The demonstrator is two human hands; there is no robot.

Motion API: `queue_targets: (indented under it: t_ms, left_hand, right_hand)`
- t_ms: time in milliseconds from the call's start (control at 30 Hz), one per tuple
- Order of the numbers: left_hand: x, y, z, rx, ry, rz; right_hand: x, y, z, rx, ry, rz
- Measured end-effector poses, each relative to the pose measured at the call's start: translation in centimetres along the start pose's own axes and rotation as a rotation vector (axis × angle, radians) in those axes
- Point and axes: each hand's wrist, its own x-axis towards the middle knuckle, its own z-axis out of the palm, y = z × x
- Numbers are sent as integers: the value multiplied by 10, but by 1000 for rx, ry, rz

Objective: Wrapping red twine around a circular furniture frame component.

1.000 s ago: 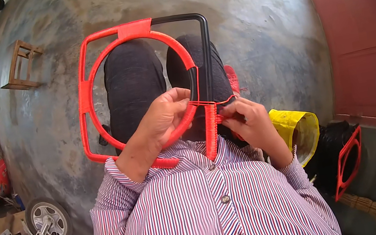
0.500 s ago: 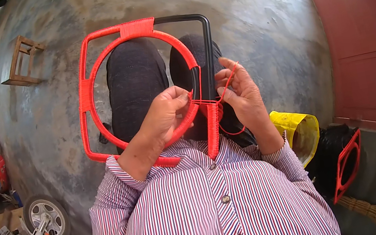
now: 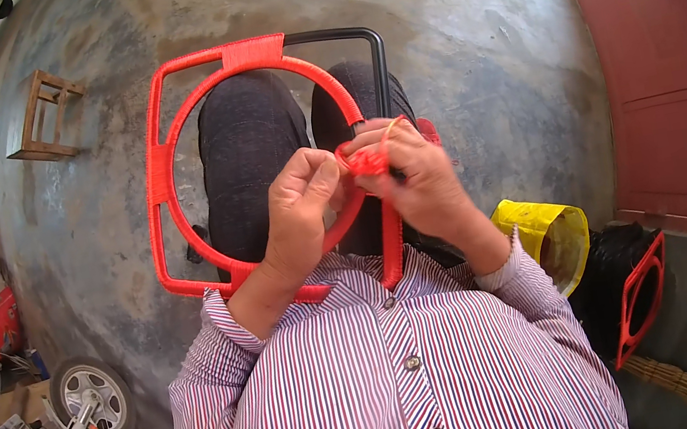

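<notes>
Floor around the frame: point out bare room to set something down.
Bare concrete floor shows between the wooden stool and the red-wrapped frame, and between that frame and the red door. Crowded: lower left around the spoked wheel, lower right around the yellow container and straw broom.

Wound in smooth, plastic-looking red cord with a soft sheen along most of the square-and-ring tubular frame (image 3: pixel 158 178), finely ridged where turns lie close. Bare, smooth and semi-glossy on the black tube (image 3: pixel 346 31) at upper centre, apparently painted metal. Equally plastic-looking in the red cord bundle (image 3: pixel 364 161) at centre, though blurred. Matt woven cloth across the striped shirt (image 3: pixel 318 384), with glossy buttons (image 3: pixel 412 364); matt dark cloth on the trousers (image 3: pixel 248 139). Smooth, patchily shiny concrete underfoot on the floor (image 3: pixel 479 43). Plain wood in the stool (image 3: pixel 46 151), upper left. Slick yellow plastic on the open container (image 3: pixel 522 224), lower right; coarse, dry straw on the broom (image 3: pixel 680 376) below.
</notes>
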Motion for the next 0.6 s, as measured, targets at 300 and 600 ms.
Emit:
queue_targets:
  t_ms: [300,600]
  left_hand:
    - [12,-3,-2,-214,64,-351]
    - [13,18,15,-221,-103,-405]
  right_hand:
    - [-35,30,-149,-256,-421,515]
    - [-73,81,-152,948,546,560]
